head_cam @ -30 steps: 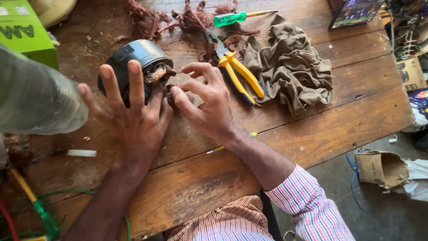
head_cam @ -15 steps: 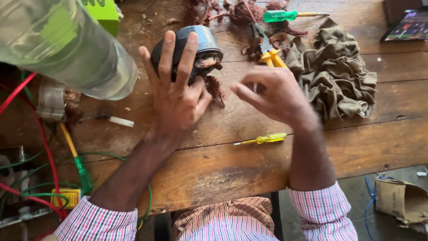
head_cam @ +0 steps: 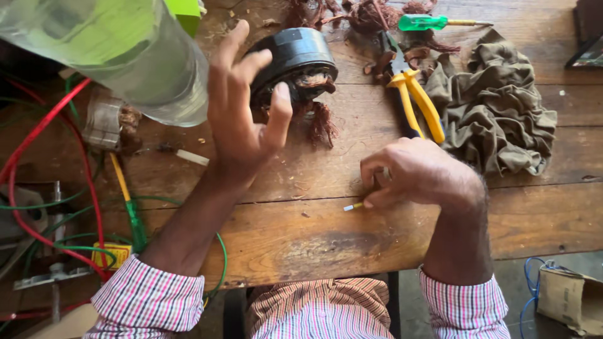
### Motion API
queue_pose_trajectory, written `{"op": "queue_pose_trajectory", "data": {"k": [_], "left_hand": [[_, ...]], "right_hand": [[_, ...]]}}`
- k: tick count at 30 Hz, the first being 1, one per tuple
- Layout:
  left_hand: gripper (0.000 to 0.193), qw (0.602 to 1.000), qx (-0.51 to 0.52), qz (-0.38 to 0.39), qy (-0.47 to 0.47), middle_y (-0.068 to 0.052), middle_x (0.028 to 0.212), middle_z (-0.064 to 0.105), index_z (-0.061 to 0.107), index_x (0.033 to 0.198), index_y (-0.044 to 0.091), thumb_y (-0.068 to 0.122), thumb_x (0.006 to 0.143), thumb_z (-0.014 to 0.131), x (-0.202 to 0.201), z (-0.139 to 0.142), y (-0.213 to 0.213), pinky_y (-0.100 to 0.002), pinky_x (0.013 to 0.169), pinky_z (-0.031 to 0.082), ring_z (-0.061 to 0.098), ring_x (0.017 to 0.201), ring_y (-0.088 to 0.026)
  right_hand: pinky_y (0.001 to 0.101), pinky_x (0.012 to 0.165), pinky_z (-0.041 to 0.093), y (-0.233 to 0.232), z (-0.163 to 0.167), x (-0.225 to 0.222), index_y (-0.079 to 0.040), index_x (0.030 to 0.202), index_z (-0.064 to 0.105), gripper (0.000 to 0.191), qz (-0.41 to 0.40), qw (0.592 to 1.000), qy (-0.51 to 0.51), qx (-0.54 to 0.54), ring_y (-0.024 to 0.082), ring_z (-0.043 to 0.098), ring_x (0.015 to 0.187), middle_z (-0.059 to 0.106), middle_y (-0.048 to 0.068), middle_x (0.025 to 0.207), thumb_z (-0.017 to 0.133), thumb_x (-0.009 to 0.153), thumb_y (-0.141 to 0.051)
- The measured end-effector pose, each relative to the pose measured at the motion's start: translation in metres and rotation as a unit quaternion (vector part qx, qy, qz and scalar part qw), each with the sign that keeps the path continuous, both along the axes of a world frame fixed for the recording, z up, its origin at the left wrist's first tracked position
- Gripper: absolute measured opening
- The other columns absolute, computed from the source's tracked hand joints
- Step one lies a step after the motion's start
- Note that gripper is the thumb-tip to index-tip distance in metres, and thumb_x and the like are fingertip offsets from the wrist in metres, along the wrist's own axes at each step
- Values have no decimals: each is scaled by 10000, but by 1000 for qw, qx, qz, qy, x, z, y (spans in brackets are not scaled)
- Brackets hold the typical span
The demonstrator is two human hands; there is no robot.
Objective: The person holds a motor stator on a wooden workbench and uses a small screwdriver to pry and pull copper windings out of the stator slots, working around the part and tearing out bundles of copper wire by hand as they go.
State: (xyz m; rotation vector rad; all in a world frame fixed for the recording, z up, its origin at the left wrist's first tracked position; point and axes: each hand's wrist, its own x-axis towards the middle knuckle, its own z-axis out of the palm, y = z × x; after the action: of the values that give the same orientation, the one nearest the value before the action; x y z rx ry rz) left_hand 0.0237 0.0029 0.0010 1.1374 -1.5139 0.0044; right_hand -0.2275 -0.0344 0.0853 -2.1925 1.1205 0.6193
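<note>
Wooden bench (head_cam: 301, 245) carries one bottle (head_cam: 125, 50) at ten o'clock, one stator (head_cam: 295, 63) at twelve under the spread-fingered left hand (head_cam: 242, 119), one pliers (head_cam: 414, 100), one rag (head_cam: 496, 107). Right hand (head_cam: 421, 176) pinches one small screwdriver (head_cam: 353, 206) at centre.

Soft, even daylight on the wooden table (head_cam: 314, 238) — weak shadows, and the clear bottle (head_cam: 113, 50) above it is a blurry, glary mess.

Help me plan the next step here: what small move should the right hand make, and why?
Probably lift the small screwdriver toward the black motor stator. The right hand is closed on it at the table's front, while the left hand steadies the stator, its copper windings exposed.
</note>
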Motion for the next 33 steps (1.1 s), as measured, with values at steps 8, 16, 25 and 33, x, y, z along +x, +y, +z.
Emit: {"op": "queue_pose_trajectory", "data": {"k": [8,16,25,33], "left_hand": [[433,998,56,14,40,-154,1290,620,536,1351,19,203,1051,789,-1,18,4,-400,1081,545,643,1232,-273],[379,990,-1,41,-134,-152,1162,603,702,1248,74,219,931,852,0,33,8,-455,921,535,556,1115,-322],[1056,972,83,-113,-189,-193,1612,272,336,1608,242,201,750,950,30,10,-14,-568,1220,448,348,1497,-455],[1078,974,87,-88,-191,-156,1593,296,347,1580,255,116,731,997,30,-1,-14,-532,1171,497,431,1423,-429]], "right_hand": [[403,647,571,7,-6,7,-177,881,788,271,45,999,-22,-6,293,723,684,745,55,724,830,670,-342],[359,626,564,-5,-23,2,-108,862,778,178,9,983,-160,-92,236,710,641,734,87,699,780,709,-200],[397,833,604,-18,-31,-32,-12,1115,583,139,-78,726,-611,305,206,692,904,720,110,1046,598,1065,-141],[366,660,535,45,-13,-29,-86,911,546,196,163,775,-602,101,195,589,796,552,38,878,662,1006,-212]]}}
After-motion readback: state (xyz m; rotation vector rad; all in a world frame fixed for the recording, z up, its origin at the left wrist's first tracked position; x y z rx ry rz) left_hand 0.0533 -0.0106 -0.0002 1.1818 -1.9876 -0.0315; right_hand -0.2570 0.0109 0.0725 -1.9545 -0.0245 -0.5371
